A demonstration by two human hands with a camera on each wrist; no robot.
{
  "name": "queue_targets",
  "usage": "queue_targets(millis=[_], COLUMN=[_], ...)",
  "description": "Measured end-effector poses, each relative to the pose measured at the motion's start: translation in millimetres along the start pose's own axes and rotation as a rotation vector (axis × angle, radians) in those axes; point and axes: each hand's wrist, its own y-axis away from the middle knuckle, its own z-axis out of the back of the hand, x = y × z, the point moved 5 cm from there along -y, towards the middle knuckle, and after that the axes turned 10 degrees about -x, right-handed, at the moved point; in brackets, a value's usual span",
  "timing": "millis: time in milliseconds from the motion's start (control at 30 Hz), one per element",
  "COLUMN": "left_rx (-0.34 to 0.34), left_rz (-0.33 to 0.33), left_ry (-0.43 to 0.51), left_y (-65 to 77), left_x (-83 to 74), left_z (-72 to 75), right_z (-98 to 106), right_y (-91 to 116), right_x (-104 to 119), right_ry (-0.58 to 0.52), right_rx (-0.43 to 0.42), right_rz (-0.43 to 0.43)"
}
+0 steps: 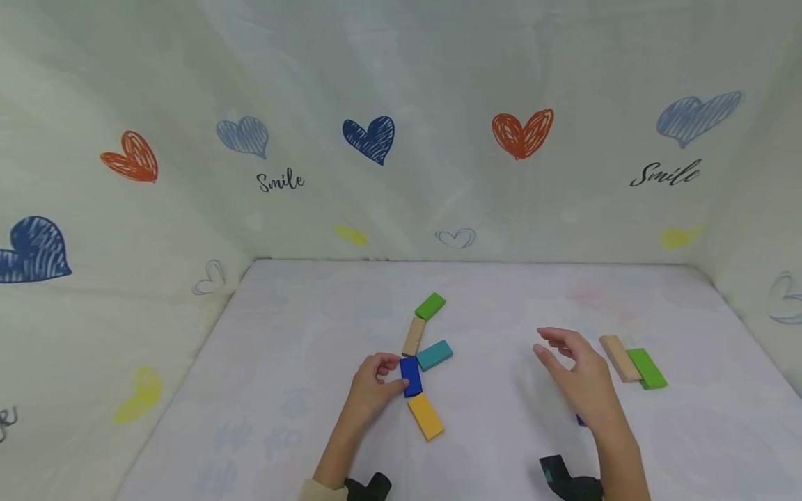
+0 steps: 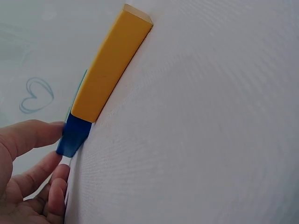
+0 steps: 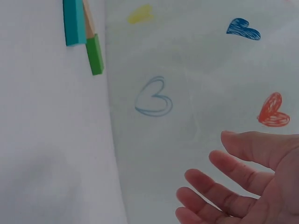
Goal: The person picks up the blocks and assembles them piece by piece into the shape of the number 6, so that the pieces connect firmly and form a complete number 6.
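On the white table, my left hand (image 1: 374, 387) has its thumb and fingertips at opposite ends of a dark blue block (image 1: 411, 376), pinching it. The left wrist view shows the same blue block (image 2: 74, 133) between thumb and finger. A yellow block (image 1: 426, 417) lies at its near end, a teal block (image 1: 435, 355) beside its far end, and a plain wooden block (image 1: 413, 336) beyond it, leading to a green block (image 1: 430, 305). My right hand (image 1: 579, 379) hovers over the table with fingers apart and nothing in its grasp.
To the right of the right hand, another wooden block (image 1: 621, 358) lies against a second green block (image 1: 647, 369). A mostly hidden blue piece (image 1: 581, 420) peeks out by the right wrist. Behind the table hangs a pale curtain (image 1: 438, 69) printed with hearts.
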Motion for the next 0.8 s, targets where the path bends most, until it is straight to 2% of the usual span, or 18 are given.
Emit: queue_targets(millis=[167,367,433,567,633,700,800], left_rx=[-0.01,-0.008,-0.002,0.003,0.0,-0.002,0.008], left_rz=[0.004,0.002,0.0,-0.008,-0.009,-0.011,-0.01], left_ry=[-0.004,0.012,0.014,0.01,0.008,0.01,0.01], left_y=[-0.6,-0.6,0.0,1.0,1.1,1.0,1.4], left_x=[1.7,1.2,0.8,-0.7,-1.6,-2.5,-2.5], left_z=[3.4,3.9,3.0,2.7,3.6,3.8,2.4], right_z=[17.6,35.7,40.8,44.1,45.2,47.3,55.5], right_y=[-3.7,-6.6,-9.6,-18.8,-22.9,-23.0,-17.5], right_x=[-11.6,-40.3,-59.7,-123.4,-149.0,-162.0,-156.8], right_ry=[0.025,0.053,0.063,0.132,0.129,0.181,0.167], right_rx=[-0.013,-0.003,-0.035,-0.139,-0.176,-0.193,-0.171], right_rz=[-0.047,-0.196,-0.27,-0.39,-0.445,-0.481,-0.58])
